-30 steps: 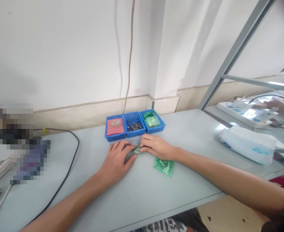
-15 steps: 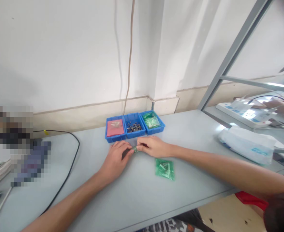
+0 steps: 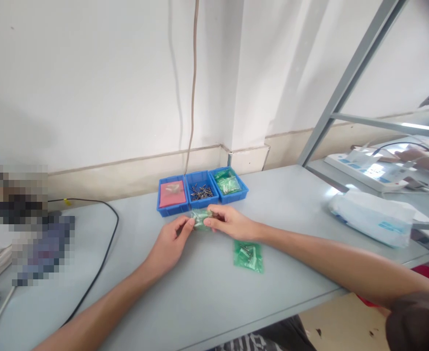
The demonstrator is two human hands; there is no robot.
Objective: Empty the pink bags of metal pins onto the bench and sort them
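Head view, hands (image 3: 234, 223) pinching shiny, translucent green plastic bag (image 3: 200, 214)

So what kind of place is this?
Maybe a workshop or packing room: a blue bin holds small metallic pieces, and at the grey table the left hand and right hand hold a green bag.
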